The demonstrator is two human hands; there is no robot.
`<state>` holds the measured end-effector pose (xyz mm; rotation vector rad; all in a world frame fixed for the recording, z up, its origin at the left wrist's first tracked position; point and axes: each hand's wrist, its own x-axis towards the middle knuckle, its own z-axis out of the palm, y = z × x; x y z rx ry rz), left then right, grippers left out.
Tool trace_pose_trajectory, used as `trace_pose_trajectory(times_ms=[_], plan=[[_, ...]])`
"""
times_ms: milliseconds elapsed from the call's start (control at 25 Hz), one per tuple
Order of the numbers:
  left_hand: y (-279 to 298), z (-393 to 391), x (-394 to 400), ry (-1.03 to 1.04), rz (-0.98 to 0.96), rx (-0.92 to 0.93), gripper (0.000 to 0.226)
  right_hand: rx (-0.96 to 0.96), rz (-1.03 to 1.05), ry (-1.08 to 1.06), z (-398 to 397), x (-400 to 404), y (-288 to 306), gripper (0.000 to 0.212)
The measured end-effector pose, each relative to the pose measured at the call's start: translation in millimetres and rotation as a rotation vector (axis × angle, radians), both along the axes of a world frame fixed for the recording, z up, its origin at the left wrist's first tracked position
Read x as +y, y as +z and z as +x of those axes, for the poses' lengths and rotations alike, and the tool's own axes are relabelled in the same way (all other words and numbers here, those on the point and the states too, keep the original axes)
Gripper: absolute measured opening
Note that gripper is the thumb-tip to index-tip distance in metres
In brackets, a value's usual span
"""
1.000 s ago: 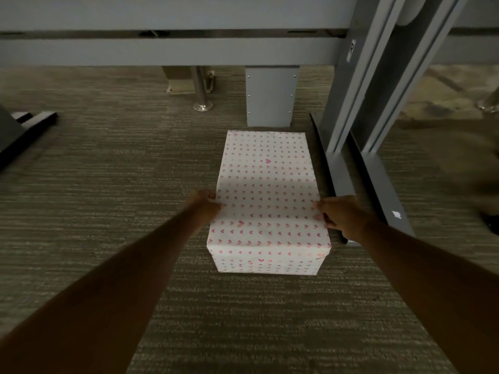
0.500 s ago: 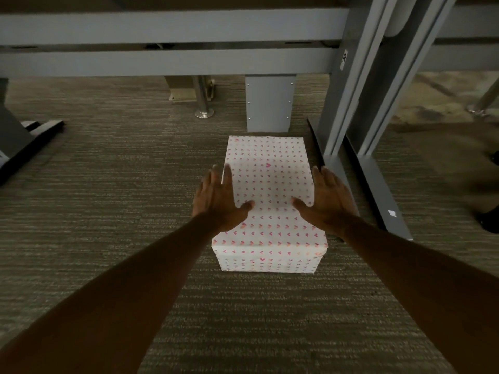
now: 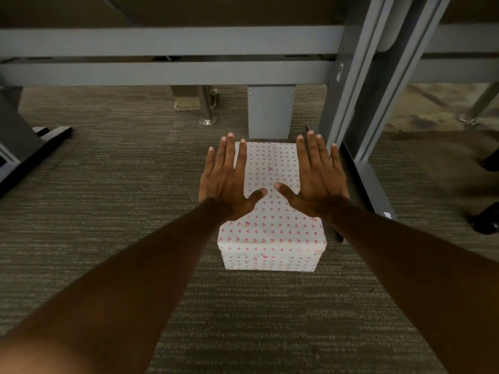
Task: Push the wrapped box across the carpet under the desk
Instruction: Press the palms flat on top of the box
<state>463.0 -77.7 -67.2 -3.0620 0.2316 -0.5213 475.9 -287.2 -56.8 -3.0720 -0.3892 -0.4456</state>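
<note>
The wrapped box [image 3: 271, 233], white paper with small pink hearts, lies lengthwise on the grey-brown carpet [image 3: 121, 184] beneath the desk's grey crossbeams [image 3: 167, 41]. Its far end sits close to a grey upright panel. My left hand [image 3: 226, 182] is spread flat, fingers apart, over the box's left edge. My right hand [image 3: 318, 179] is spread the same way over the right edge. Both palms face down and hold nothing; whether they touch the paper I cannot tell. The hands hide much of the box's top.
A grey desk leg with a long foot [image 3: 367, 179] runs along the box's right side. A grey upright panel [image 3: 270, 112] stands just behind the box, a chrome post [image 3: 206, 112] left of it. A dark foot [image 3: 46, 141] lies far left, black casters [image 3: 486, 220] far right.
My hands let go of the box's sides, rose above its top and spread out flat, moving forward. The box has stayed in about the same place.
</note>
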Motion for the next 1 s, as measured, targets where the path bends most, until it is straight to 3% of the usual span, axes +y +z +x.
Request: trace_pose_trajectory(times_ms=[1000], plan=[[4.7,-4.5,1.6,0.007,-0.043,0.028,0.11,0.006,0.016,-0.046,-3.7,-7.0,-6.4,0.109]])
